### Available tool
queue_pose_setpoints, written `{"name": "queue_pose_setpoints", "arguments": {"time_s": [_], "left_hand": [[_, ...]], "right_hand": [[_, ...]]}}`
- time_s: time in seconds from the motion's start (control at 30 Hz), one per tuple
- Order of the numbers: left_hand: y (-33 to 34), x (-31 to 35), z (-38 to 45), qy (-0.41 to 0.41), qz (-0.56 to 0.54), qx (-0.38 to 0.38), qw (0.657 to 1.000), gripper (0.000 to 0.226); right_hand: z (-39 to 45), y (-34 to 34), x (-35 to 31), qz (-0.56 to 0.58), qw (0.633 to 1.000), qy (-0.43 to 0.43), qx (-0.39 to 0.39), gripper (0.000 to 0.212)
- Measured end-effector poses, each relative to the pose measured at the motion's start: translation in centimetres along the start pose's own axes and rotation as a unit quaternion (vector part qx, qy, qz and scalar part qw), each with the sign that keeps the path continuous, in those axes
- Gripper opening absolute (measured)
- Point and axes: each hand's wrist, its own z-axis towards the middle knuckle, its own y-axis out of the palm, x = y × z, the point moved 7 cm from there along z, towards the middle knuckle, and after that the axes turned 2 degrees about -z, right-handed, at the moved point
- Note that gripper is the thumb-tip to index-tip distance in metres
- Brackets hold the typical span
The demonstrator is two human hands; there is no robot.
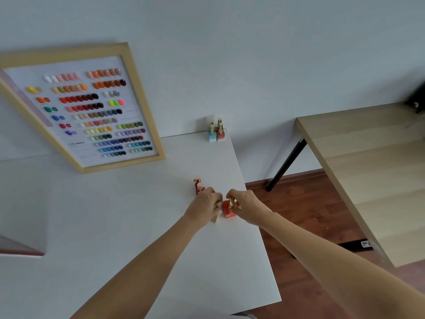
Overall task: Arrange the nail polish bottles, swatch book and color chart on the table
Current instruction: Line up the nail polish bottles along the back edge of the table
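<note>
Both arms reach out over the white table (115, 226), close to its right edge. The left hand (204, 207) has its fingers closed around the gold cap of a pale beige bottle (215, 218). The right hand (245, 204) pinches the gold cap of a red bottle (228, 211). These two bottles stand side by side and touch each other, and the hands almost meet above them.

Just behind the left hand stand two more small reddish bottles (199, 185) with pale caps. They are blurry.

At the far right corner of the table a little bunch of bottles (216, 132) stands upright, blue ones and a brownish red one, all with gold caps.

The color chart (89, 111), in a light wood frame, leans against the wall at the far edge of the table.

To the right, apart from this table, is a wooden table (368, 169) with a black leg.
</note>
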Motion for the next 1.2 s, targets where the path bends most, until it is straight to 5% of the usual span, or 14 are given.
{"name": "queue_pose_setpoints", "arguments": {"time_s": [0.27, 0.63, 0.87, 1.2], "left_hand": [[-0.8, -1.0, 0.1, 0.011, 0.011, -0.012, 1.000, 0.008], [-10.3, 1.3, 2.5, 0.040, -0.023, 0.100, 0.994, 0.016], [-16.7, -1.9, 6.0, -0.001, -0.031, 0.159, 0.987, 0.017], [-16.2, -7.2, 12.6, -0.058, -0.026, 0.147, 0.987, 0.015]], "right_hand": [[0.4, -0.5, 1.0, -0.008, 1.000, 0.019, 0.009, 0.031], [5.6, -8.0, 0.4, -0.022, 0.996, 0.004, 0.090, 0.033], [11.4, -11.0, -2.3, -0.022, 0.995, -0.019, 0.098, 0.034], [19.7, -10.2, -4.9, -0.015, 0.996, -0.038, 0.080, 0.032]]}}
